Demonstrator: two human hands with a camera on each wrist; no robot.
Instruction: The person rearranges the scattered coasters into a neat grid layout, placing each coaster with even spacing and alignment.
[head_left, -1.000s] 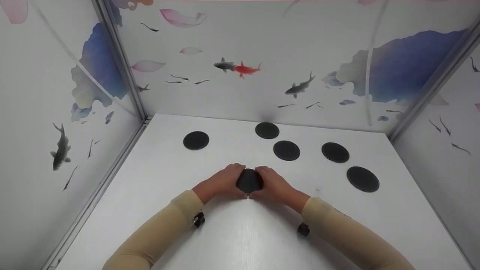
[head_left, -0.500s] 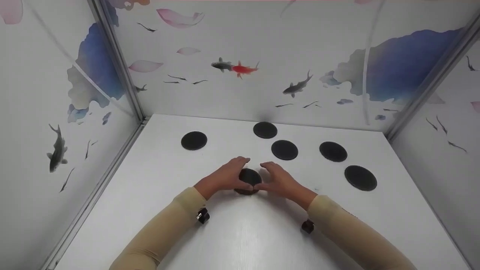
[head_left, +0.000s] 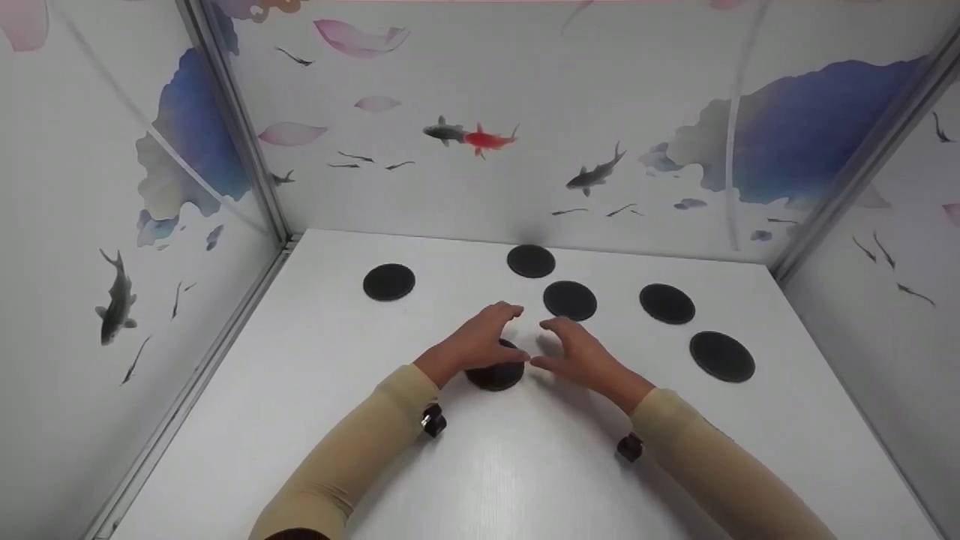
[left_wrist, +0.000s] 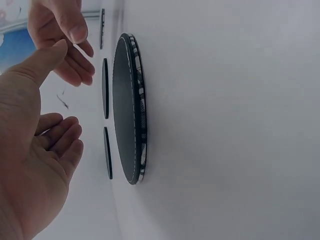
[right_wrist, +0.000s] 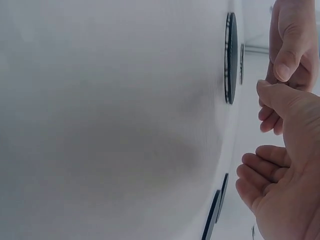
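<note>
A round black coaster (head_left: 495, 377) lies on the white table in front of me. In the left wrist view, the coaster (left_wrist: 125, 110) shows a stitched rim and a black-and-white patterned edge below its dark top. Above it hovers my left hand (head_left: 476, 343), fingers loosely curved, covering part of it in the head view. My right hand (head_left: 583, 358) hangs just to its right, thumb and fingers apart with nothing between them. The two thumb tips almost meet. Both wrist views show a gap between the hands and the coaster.
Several more black coasters lie flat: one at back left (head_left: 388, 282), one by the back wall (head_left: 531, 261), one just beyond my right hand (head_left: 570, 300), and two at right (head_left: 667, 304). White panels printed with fish enclose the table (head_left: 300, 352) on three sides.
Both hands held the near coaster from its two sides. They have let go, risen and shifted to the right and away from me, leaving the coaster on the table.
</note>
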